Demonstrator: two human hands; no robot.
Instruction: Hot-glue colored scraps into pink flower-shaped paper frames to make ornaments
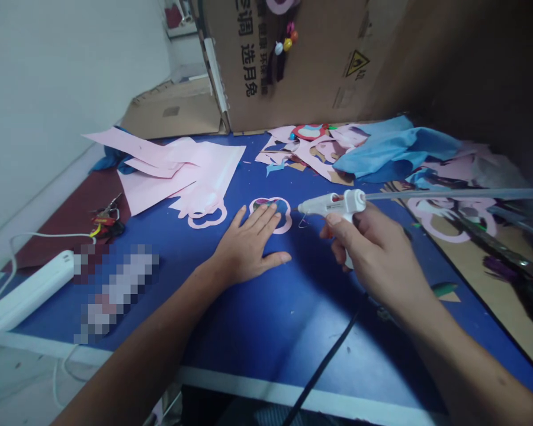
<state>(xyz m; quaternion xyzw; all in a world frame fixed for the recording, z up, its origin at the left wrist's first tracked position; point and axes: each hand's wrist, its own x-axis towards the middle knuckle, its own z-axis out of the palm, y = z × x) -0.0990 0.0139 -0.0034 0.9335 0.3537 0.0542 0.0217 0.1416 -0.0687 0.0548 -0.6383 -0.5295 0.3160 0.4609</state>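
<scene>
My right hand [375, 242] grips a white hot glue gun [333, 204], its nozzle pointing left. A long translucent glue stick [448, 194] sticks out of the gun's back end. Under the fingertips of my left hand [251, 242] lies a pink flower-shaped paper cutout [285, 222] on the blue table [257, 319]. That hand is flat with its fingers spread, covering part of the cutout's coloured middle. The nozzle is close to the cutout's right edge, and a thin glue strand [302, 222] hangs near it.
More pink cutouts [208, 219] and pink sheets [160, 171] lie at left. Paper scraps [320, 151] and blue cloth-like material [391, 148] are heaped behind. A white power strip [33, 290] sits at the left edge. Scissors [497, 248] rest at right. A cardboard box [302, 77] stands behind the table.
</scene>
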